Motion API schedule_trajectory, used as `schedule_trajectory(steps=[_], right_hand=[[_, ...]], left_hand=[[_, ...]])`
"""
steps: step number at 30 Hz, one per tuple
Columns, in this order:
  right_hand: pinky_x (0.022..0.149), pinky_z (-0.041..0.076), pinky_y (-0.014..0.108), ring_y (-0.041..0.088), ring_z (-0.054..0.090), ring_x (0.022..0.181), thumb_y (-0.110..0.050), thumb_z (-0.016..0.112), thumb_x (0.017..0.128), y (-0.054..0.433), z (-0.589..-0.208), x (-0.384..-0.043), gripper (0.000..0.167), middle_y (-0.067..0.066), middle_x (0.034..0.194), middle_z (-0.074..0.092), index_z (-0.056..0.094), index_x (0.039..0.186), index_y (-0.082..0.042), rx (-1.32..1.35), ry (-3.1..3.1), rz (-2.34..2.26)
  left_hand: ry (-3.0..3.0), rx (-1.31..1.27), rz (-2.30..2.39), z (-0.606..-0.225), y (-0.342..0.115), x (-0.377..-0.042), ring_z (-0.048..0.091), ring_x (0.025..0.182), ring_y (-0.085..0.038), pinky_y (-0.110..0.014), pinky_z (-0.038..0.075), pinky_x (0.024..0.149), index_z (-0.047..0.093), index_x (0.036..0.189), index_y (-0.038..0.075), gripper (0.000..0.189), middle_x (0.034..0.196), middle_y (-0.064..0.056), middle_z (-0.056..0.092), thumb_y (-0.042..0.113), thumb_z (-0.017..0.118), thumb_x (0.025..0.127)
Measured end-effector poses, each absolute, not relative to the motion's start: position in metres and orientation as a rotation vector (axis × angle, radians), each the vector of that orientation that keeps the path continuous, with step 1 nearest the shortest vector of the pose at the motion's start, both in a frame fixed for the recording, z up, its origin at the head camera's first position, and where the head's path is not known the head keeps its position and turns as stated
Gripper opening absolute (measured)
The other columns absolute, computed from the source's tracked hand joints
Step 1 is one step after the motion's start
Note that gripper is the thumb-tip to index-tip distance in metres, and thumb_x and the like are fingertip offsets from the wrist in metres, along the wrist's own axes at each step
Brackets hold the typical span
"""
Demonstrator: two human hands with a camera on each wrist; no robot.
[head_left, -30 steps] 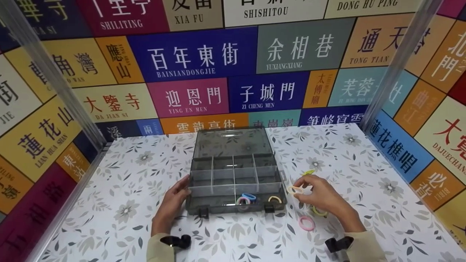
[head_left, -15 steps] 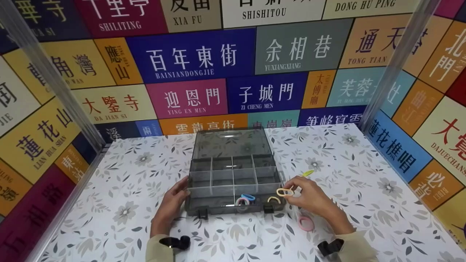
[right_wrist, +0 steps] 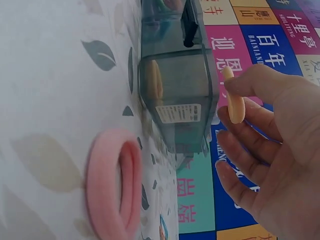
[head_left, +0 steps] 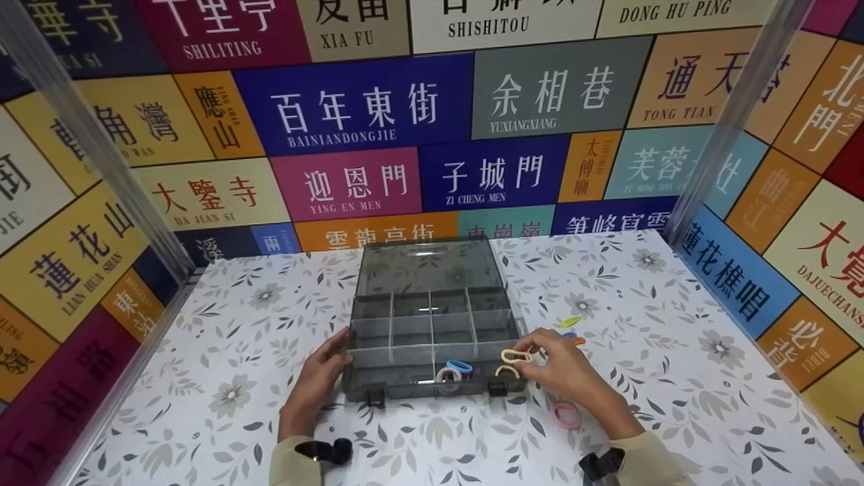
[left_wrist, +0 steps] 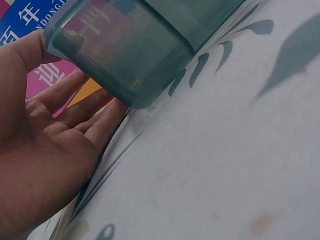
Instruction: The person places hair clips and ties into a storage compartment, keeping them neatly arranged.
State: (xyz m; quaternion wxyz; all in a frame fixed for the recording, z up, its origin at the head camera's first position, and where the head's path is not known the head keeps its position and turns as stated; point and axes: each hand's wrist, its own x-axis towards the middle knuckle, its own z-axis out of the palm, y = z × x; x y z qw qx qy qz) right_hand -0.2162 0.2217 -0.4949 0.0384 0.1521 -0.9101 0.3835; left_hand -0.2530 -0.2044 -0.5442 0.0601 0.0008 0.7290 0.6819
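On the floral tabletop (head_left: pixel 169 405), a smoky clear box (head_left: pixel 391 374) stands with its lid raised, its left end touched by the left hand (head_left: pixel 324 374), whose fingers are fairly straight. The right hand (head_left: pixel 563 361) pinches a pale yellow band (right_wrist: pixel 236 109) near the box's right end, where another yellow band (right_wrist: pixel 155 80) lies inside the front compartment with a blue band (head_left: pixel 460 366); a pink band (right_wrist: pixel 102 190) rests outside.
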Motion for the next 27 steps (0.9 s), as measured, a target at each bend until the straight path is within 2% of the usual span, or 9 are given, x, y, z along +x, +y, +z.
schedule_trajectory(steps=[5, 20, 27], right_hand=[[0.085, 0.052, 0.039, 0.013, 0.059, 0.096, -0.023, 0.076, 0.088, 0.2194, -0.4982, -0.2165, 0.018, -0.006, 0.101, 0.064, 0.07, 0.104, -0.024, 0.516, -2.775, 1.184], [0.083, 0.055, 0.041, 0.012, 0.062, 0.092, -0.026, 0.081, 0.084, 0.2144, -0.5025, -0.2192, 0.02, -0.01, 0.096, 0.067, 0.072, 0.102, -0.025, 0.526, -2.749, 1.089], [0.083, 0.055, 0.044, 0.012, 0.061, 0.092, -0.026, 0.081, 0.084, 0.2154, -0.5017, -0.2191, 0.021, -0.009, 0.097, 0.066, 0.072, 0.104, -0.025, 0.538, -2.771, 1.097]], left_hand=[[2.214, -0.015, 2.055, -0.545, -0.204, -0.2536, 0.029, 0.152, -0.03, -0.048, 0.027, 0.125, 0.042, 0.153, 0.014, 0.057, 0.161, -0.014, 0.036, 0.01, 0.053, 0.097], [2.178, -0.011, 2.092, -0.5457, -0.2029, -0.2532, 0.026, 0.153, -0.032, -0.05, 0.025, 0.126, 0.04, 0.154, 0.01, 0.058, 0.162, -0.016, 0.033, 0.006, 0.052, 0.097], [2.214, -0.045, 2.057, -0.5457, -0.2029, -0.2536, 0.03, 0.152, -0.03, -0.049, 0.028, 0.125, 0.043, 0.153, 0.013, 0.057, 0.161, -0.014, 0.037, 0.007, 0.052, 0.096]])
